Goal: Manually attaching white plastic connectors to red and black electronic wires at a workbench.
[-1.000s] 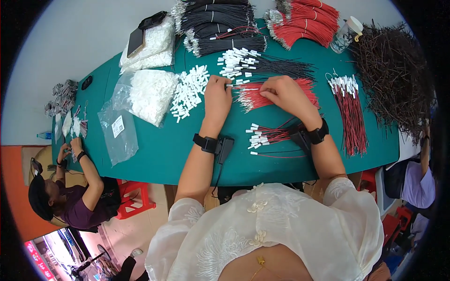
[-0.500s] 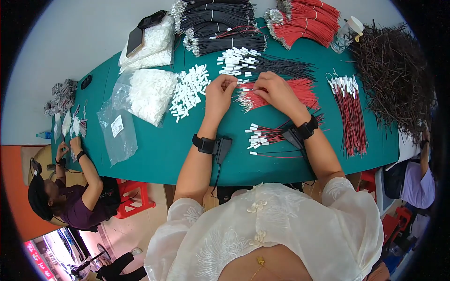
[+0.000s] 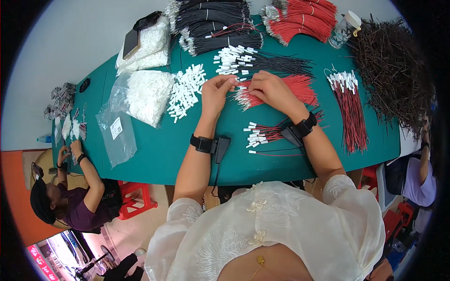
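Observation:
My left hand (image 3: 215, 93) is closed in a pinch, with a small white plastic connector (image 3: 238, 79) at its fingertips. Close by on the right, my right hand (image 3: 274, 92) has its thumb and fingers pressed together above a spread of red wires (image 3: 300, 90) with bare metal ends; what it grips is too small to make out. Just beyond both hands lie black wires (image 3: 283, 64) capped with white connectors (image 3: 234, 58). Nearer me, beside my right wrist, is a small group of red and black wires (image 3: 269, 135) joined to white connectors.
Loose white connectors (image 3: 186, 91) and a plastic bag of them (image 3: 149, 96) lie left. Black wire bundles (image 3: 225, 21) and red ones (image 3: 304, 21) sit at the back. Finished-looking wire pairs (image 3: 349, 112), a dark tangled heap (image 3: 393, 70) and a cup (image 3: 344, 30) are right. A co-worker (image 3: 86, 201) sits far left.
My right hand has shifted slightly left, nearer to my left hand. The gap between the fingertips is smaller; both hands stay pinched. The whole view has moved a little.

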{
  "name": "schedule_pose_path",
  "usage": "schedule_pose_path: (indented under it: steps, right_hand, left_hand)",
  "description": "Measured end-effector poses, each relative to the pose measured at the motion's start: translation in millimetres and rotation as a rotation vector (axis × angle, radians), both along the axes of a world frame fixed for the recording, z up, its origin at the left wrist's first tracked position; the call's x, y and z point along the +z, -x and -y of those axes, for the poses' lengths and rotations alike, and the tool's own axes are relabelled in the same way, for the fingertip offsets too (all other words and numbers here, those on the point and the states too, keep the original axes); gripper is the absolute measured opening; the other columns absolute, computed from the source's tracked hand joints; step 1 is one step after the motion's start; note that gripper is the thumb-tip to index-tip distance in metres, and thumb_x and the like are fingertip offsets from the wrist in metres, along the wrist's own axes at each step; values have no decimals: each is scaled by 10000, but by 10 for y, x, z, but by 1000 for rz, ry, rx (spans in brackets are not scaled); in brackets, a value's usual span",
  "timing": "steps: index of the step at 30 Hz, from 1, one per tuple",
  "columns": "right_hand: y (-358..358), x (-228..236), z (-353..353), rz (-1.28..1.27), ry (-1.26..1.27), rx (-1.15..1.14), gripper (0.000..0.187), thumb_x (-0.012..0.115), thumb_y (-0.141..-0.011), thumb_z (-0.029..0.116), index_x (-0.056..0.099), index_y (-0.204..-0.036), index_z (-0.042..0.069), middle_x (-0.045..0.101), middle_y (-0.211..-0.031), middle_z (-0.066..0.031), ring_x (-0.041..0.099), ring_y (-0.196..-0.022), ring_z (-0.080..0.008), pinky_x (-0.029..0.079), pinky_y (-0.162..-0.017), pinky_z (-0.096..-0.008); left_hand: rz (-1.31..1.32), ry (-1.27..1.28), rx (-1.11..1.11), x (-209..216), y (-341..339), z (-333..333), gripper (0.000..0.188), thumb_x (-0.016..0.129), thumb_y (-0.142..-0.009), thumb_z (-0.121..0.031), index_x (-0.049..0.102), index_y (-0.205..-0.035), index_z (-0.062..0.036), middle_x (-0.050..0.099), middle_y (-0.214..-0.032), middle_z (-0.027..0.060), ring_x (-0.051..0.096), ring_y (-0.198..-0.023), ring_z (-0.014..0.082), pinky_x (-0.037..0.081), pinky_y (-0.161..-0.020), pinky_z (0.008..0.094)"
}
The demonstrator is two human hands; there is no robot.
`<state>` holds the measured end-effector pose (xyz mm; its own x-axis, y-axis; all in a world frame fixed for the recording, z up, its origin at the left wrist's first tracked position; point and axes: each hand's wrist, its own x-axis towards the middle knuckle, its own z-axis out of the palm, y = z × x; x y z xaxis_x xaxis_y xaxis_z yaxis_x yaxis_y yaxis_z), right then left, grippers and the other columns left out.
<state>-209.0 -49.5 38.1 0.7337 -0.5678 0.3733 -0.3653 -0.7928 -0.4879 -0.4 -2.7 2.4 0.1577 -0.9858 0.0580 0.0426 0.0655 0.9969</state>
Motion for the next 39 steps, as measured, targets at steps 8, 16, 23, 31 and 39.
schedule_pose_path:
  steps: [8, 16, 23, 31, 39]
  right_hand:
    - [-14, 2, -22, -11, -2, 8, 112, 712, -813, 84, 661, -878, 8, 626, -859, -89, 600, -881, -295, 499, -775, -395]
    - [-48, 55, -64, 260, -224, -54, 83, 694, -867, 50, 667, -914, -13, 665, -829, -96, 615, -715, -207, 491, -641, -319]
    - [-60, 81, -81, 378, -214, -133, 99, 739, -859, 71, 731, -930, 3, 631, -725, -62, 520, -581, -114, 404, -531, -270]
    - [-44, 156, -103, 381, -196, -224, 85, 752, -829, 83, 726, -865, 11, 656, -736, -96, 578, -580, -172, 442, -530, -308]
    - [-71, 117, -92, 410, -128, -256, 73, 752, -811, 68, 708, -822, 11, 614, -692, -88, 573, -577, -191, 440, -530, -325]
  left_hand:
    - [-122, -57, -38, -30, -10, 2, 189, 664, -963, -104, 715, -1085, 31, 710, -883, 41, 605, -767, 81, 490, -715, 214]
    - [-149, -58, -41, -26, -11, 2, 183, 676, -961, -119, 725, -1069, 20, 712, -853, 37, 606, -743, 75, 487, -699, 210]
    - [-180, -67, -70, 7, 8, -6, 189, 684, -958, -133, 726, -1066, 16, 711, -854, 34, 605, -743, 71, 485, -702, 207]
    - [-217, -71, -71, 45, 43, -31, 180, 681, -959, -128, 725, -1057, 16, 703, -860, 30, 600, -747, 70, 480, -709, 208]
    - [-219, -69, -103, 75, 66, -46, 183, 659, -973, -116, 710, -1075, 26, 684, -873, 28, 582, -762, 76, 480, -705, 207]
